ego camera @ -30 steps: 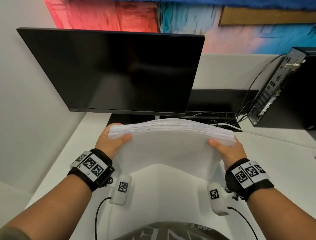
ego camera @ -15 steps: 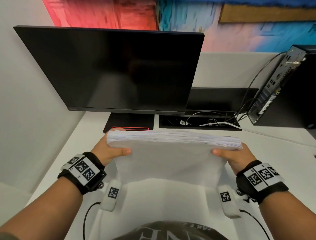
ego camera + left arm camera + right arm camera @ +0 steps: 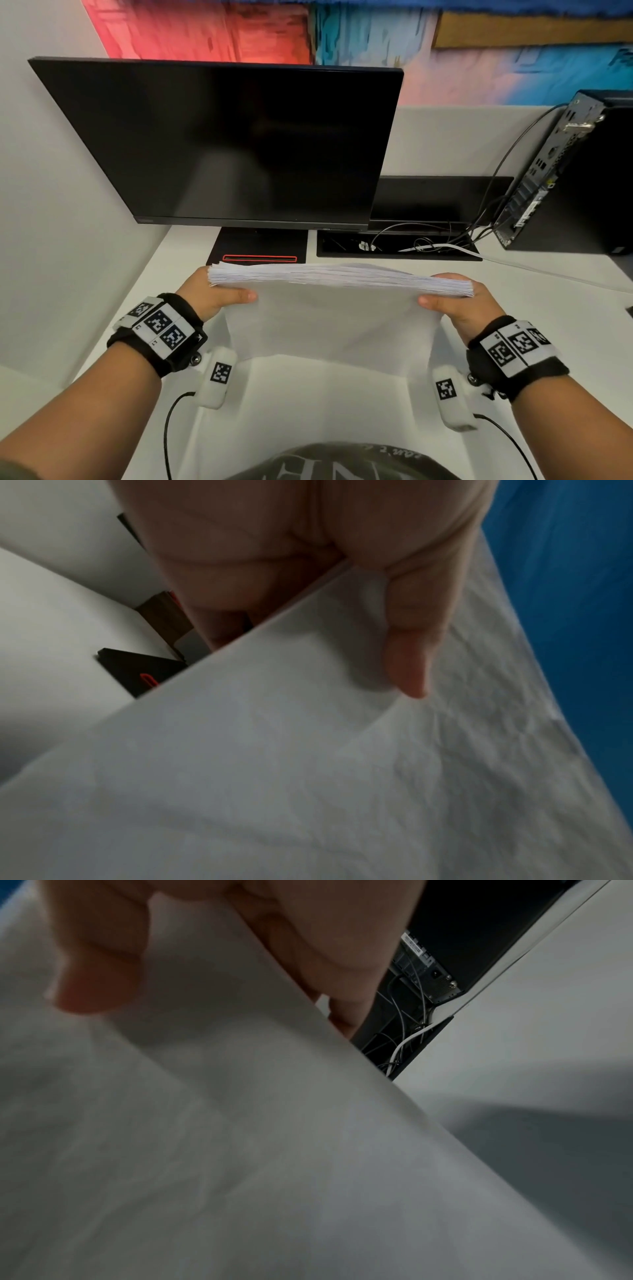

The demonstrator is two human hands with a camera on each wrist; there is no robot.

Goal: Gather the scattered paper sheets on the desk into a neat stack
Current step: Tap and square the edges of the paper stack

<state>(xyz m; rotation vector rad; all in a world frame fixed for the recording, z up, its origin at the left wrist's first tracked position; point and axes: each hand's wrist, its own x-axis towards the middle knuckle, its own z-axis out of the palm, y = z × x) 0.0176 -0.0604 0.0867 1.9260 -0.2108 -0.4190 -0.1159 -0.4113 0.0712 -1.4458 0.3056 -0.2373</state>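
bare desk (image 3: 534,308) right of the hands; monitor (image 3: 219,144) and cables (image 3: 428,245) close behind

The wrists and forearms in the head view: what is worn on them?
Forearms are bare. Each wrist has a black band carrying white plates with black square-code markers. Below each hangs a rounded white module with its own marker and a thin black cable trailing towards the body.

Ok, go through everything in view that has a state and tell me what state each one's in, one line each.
paper stack: gathered, held on edge, top edges slightly uneven
left hand: grips the stack's left side
right hand: grips the stack's right side
monitor: screen dark
computer tower: upright, cables plugged in its back
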